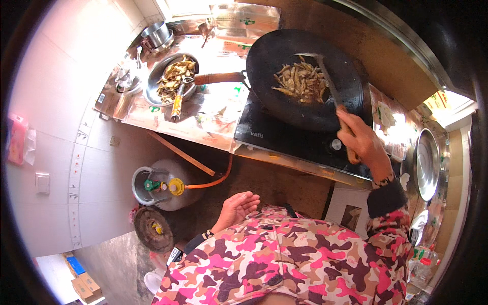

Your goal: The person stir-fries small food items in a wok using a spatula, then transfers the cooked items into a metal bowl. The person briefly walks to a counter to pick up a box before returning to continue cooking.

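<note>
My right hand (358,137) is closed around the wooden handle of a metal wok spatula (331,82), whose blade reaches the far side of a heap of small browned fish (301,82). The fish lie in a large black wok (267,49) on a black glass gas stove (282,141). The wok's wooden handle (219,78) points left, near a steel bowl (150,91) of browned, dried-looking pieces (177,76). A utensil with a patterned handle (177,106) rests on that bowl. My left hand (238,207) is held before my body, fingers slightly bent, holding nothing.
A gas cylinder (179,202) with an orange hose stands below the counter at left, near a round dark lid-like object (152,228). Steel pots (156,34) stand at the back left. A large steel pan (427,164) and plastic bottles (423,267) are at right.
</note>
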Demonstrator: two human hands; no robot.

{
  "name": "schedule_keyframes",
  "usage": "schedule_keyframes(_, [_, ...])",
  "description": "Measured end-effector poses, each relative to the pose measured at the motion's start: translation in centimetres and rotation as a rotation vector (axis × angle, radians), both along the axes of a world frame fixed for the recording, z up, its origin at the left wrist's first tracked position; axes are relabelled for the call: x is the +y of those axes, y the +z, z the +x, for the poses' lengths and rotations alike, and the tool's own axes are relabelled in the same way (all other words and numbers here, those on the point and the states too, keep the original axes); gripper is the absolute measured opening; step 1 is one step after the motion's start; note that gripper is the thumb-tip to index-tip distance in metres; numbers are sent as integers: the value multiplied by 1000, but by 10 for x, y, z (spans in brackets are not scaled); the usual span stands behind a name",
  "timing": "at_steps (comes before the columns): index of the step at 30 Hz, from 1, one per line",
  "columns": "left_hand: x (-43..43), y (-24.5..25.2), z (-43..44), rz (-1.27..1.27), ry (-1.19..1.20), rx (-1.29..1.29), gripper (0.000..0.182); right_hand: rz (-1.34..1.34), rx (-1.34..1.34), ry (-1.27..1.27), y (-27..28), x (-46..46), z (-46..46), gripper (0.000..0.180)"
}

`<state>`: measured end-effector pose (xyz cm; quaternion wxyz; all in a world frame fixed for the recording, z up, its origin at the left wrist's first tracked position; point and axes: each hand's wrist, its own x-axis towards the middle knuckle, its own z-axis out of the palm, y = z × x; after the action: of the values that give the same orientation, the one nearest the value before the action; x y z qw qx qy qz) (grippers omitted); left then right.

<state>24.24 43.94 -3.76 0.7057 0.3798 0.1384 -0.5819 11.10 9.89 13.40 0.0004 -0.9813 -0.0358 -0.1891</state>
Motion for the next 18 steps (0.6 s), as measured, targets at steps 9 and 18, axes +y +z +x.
schedule_keyframes(9, [-2,-4,3,33,-4,-27,24,-75,89,-52,-21,4,-114,22])
schedule_keyframes(18, [-55,3,-23,-11,-170,-48,23,-43,359,-1,-33,-53,-177,25])
